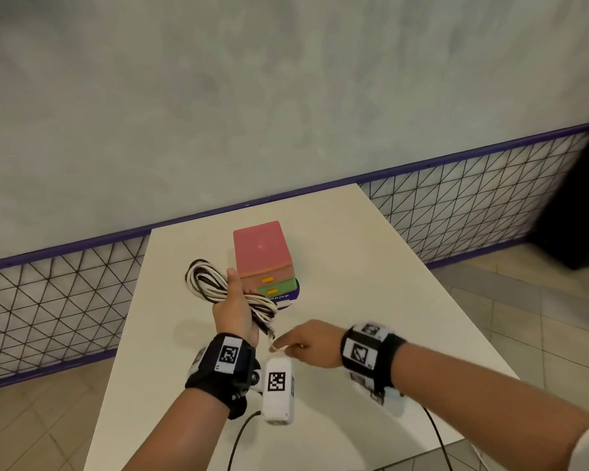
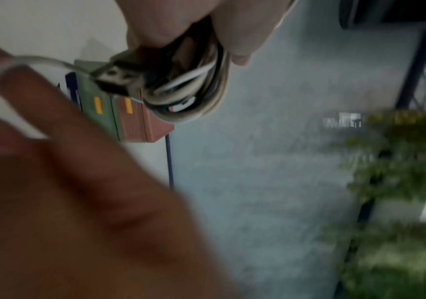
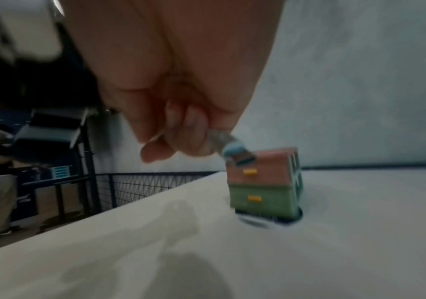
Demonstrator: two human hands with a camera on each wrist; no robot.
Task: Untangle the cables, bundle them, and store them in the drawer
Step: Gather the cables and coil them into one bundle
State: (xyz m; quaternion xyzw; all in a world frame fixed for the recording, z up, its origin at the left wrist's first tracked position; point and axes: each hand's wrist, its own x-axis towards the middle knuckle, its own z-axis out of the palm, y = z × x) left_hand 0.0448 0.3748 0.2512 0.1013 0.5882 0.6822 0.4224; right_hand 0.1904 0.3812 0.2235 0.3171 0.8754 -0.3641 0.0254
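My left hand (image 1: pixel 233 309) grips the coiled cables (image 1: pixel 215 283) above the bench (image 1: pixel 371 283) so loops hold. My right hand (image 1: pixel 306 343) pinches the loose plug end (image 3: pixel 237 154), probably for wrapping; drawer unit (image 1: pixel 262 256) looks closed.

- It looked like a public indoor hall or mall seating area.
- A white table (image 1: pixel 354 266) stood by a purple-railed mesh fence (image 1: pixel 456 205), tiled floor (image 1: pixel 524 317) beyond.

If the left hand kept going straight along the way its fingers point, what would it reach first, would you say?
Probably the drawer box: the left hand, gripping the coiled cables, points towards its left edge, though depth is unclear and it might slip past.
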